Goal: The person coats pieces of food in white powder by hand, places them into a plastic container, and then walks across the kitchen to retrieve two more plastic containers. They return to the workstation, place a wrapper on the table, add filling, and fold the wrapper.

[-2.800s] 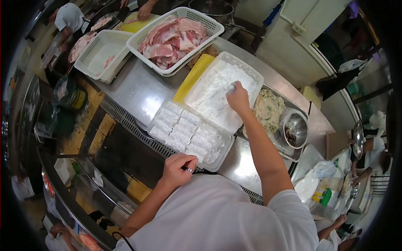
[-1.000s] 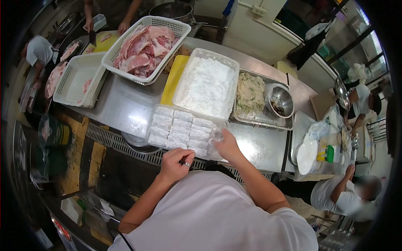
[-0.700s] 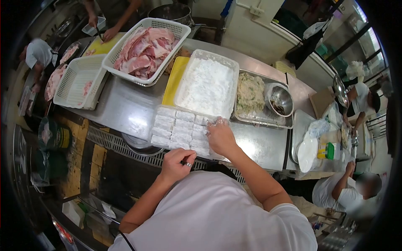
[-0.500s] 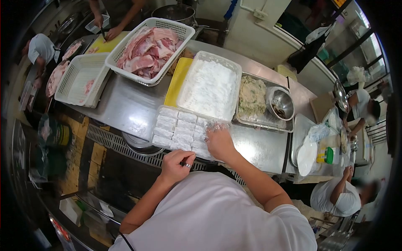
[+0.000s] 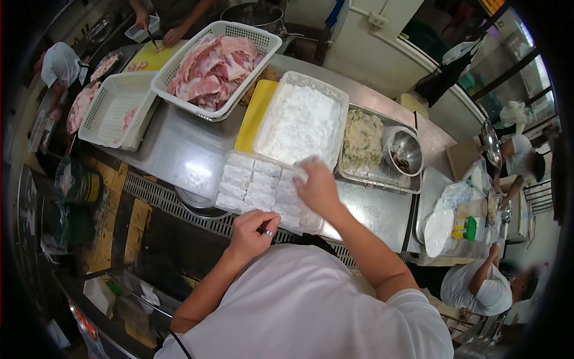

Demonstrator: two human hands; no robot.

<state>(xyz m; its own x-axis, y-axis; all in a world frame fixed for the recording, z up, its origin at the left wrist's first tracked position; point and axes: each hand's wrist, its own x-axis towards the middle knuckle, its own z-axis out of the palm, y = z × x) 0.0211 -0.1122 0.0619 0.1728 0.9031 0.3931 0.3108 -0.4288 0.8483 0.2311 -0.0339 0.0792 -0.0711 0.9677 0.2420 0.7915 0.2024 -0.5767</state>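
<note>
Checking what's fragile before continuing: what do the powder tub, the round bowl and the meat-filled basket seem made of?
Powder tub: probably plastic, semi-clear; its walls look cloudy.
Round bowl: metal, likely stainless steel, shiny; its grey inside catches bright reflections.
Meat-filled basket: probably moulded plastic, opaque white; its sides are evenly perforated.

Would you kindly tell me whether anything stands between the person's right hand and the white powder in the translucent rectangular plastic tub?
Nothing visible covers the white powder or blocks the right hand; only the near rim of the translucent rectangular plastic tub lies at its blurred fingertips, and their height above it is unclear.
</note>
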